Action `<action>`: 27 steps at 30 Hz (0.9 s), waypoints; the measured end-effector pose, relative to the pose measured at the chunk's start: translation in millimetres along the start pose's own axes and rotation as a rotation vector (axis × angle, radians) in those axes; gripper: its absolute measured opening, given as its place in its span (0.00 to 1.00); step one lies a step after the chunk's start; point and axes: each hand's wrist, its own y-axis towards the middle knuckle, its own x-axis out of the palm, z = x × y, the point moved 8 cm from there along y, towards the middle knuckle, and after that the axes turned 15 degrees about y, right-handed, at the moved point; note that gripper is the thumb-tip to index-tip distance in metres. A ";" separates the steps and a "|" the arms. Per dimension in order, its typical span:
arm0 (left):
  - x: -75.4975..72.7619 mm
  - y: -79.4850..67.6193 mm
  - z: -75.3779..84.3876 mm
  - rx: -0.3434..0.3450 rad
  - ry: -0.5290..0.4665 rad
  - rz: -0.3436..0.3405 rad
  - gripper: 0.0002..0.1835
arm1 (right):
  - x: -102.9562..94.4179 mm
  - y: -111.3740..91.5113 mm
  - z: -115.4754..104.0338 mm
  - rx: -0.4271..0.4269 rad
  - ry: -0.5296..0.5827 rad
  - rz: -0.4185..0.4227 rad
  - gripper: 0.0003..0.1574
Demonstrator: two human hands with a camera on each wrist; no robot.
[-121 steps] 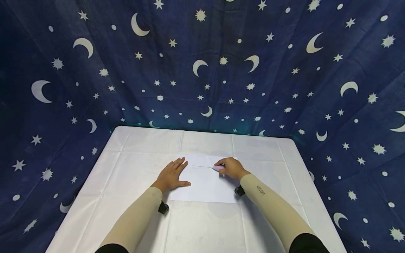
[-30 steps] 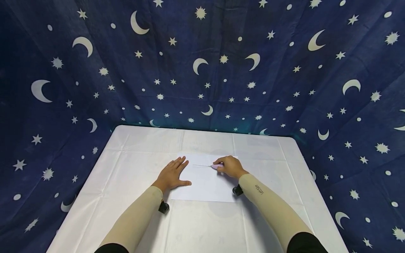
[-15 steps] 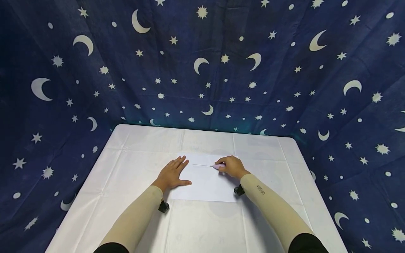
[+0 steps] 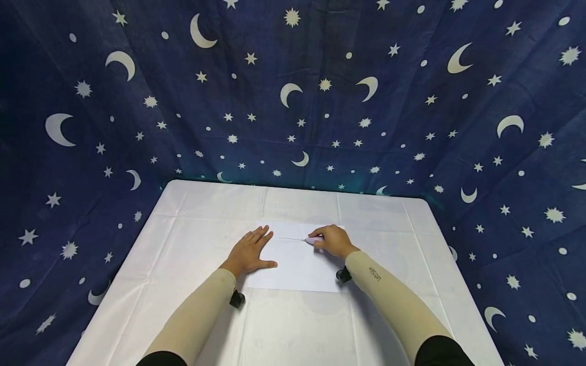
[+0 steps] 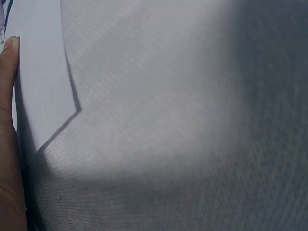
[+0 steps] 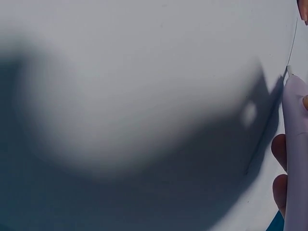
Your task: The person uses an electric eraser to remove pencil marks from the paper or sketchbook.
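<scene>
- Lilac tool (image 6: 297, 149): held in right grip (image 4: 338, 242), two fingertips (image 6: 279, 150) beside it visible only from right wrist
- Spread flat on paper (image 4: 302, 272) in head view: left grip (image 4: 247, 252)

And there's the right hand (image 4: 335, 241), swallowing the back end of the lavender tool (image 4: 312, 240); in the right wrist view the picture's edge chops it, and the fingers (image 6: 279, 153) vanish behind it! The thin line (image 4: 291, 238) at its tip, drawn or cut? Too fine to call. The left hand (image 4: 249, 253) hides part of the white sheet (image 4: 297, 272), itself only a sliver on the left wrist view. Lettering (image 4: 375, 274): unreadable! Blurred shadow (image 6: 120, 211) smears both wrist views.
</scene>
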 end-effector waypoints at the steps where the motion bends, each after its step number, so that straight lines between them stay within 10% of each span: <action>1: 0.8 0.3 -0.1 0.000 0.000 0.000 0.57 | 0.5 0.2 0.0 -0.001 0.000 -0.001 0.16; 27: 5.6 2.8 -2.1 -0.001 0.016 0.014 0.57 | 6.2 7.1 3.5 -0.019 0.005 0.012 0.16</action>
